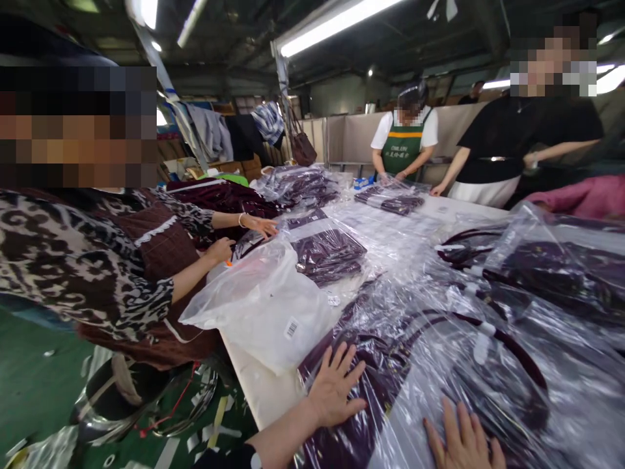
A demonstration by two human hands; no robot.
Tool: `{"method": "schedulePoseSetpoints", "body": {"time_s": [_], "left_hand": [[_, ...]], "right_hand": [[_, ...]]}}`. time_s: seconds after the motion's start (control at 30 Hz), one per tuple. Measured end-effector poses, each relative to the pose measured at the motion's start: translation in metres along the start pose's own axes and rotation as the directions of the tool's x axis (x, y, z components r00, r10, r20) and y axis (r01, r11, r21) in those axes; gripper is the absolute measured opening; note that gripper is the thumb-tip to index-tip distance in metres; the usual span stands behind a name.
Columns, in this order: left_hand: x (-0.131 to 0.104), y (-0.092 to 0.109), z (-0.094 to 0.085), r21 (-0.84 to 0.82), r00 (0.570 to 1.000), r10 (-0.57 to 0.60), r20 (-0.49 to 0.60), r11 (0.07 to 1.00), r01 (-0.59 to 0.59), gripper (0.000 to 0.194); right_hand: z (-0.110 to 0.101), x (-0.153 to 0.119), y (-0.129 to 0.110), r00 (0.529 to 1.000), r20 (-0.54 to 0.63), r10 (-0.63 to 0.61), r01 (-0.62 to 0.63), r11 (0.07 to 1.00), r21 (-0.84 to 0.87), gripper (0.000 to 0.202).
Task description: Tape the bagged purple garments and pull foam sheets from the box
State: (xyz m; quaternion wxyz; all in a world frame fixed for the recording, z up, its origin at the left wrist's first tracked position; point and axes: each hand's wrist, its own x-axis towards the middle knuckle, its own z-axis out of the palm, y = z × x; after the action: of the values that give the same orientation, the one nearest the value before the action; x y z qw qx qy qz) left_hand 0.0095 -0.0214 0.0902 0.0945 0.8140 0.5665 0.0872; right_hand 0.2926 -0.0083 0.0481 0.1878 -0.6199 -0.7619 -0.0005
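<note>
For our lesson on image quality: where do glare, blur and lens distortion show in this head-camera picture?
Head view: glare streaks the clear plastic bag under the left hand and right hand; the ceiling tube light is blown out; the edges bend and smear, the right side most.

Bare forearms — left wrist (pixel 254 460) wears a dark band

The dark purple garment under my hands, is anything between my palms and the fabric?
Yes. Both the left hand and right hand press flat on a clear plastic bag, which covers the purple garment.
</note>
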Motion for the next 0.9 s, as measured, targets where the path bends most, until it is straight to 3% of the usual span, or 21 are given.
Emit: {"method": "schedulePoseSetpoints", "body": {"time_s": [0.07, 0.13, 0.23, 0.43, 0.6, 0.77, 0.83, 0.9], "left_hand": [[0.000, 0.003, -0.010, -0.011, 1.000, -0.010, 0.003, 1.000, 0.011, 0.072], [0.001, 0.003, -0.017, 0.014, 0.995, -0.047, -0.094, 0.999, 0.048, 0.072], [0.003, 0.000, -0.014, 0.055, 0.987, -0.030, -0.157, 0.998, 0.040, 0.070], [0.008, -0.004, 0.012, 0.104, 0.986, -0.070, -0.149, 0.991, 0.086, 0.067], [0.012, -0.006, 0.020, 0.089, 0.984, -0.093, -0.149, 0.990, 0.107, 0.065], [0.011, -0.015, 0.011, -0.135, 0.975, -0.118, -0.190, 0.986, 0.093, 0.070], [0.003, -0.022, 0.006, -0.276, 0.951, -0.221, -0.214, 0.948, 0.159, 0.074], [-0.010, -0.029, 0.004, -0.363, 0.922, -0.348, -0.170, 0.892, 0.269, 0.074]], "right_hand": [[-0.018, 0.003, -0.007, 1.000, 0.018, 0.007, -0.006, 1.000, -0.007, 0.055], [-0.034, 0.005, -0.012, 0.998, -0.034, 0.055, -0.057, 0.998, -0.040, 0.061], [-0.049, 0.002, -0.014, 0.990, -0.097, 0.097, -0.109, 0.987, -0.117, 0.057], [-0.033, -0.021, -0.002, 0.993, 0.008, 0.115, -0.111, 0.971, -0.213, 0.055], [-0.021, -0.022, 0.003, 0.991, 0.031, 0.128, -0.118, 0.966, -0.228, 0.056], [-0.041, -0.018, 0.002, 0.987, 0.026, 0.160, -0.155, 0.978, -0.138, 0.051], [-0.058, -0.023, 0.006, 0.976, -0.038, 0.216, -0.218, 0.971, -0.095, 0.050], [-0.074, -0.036, 0.015, 0.942, -0.122, 0.312, -0.322, 0.943, -0.080, 0.052]]}}
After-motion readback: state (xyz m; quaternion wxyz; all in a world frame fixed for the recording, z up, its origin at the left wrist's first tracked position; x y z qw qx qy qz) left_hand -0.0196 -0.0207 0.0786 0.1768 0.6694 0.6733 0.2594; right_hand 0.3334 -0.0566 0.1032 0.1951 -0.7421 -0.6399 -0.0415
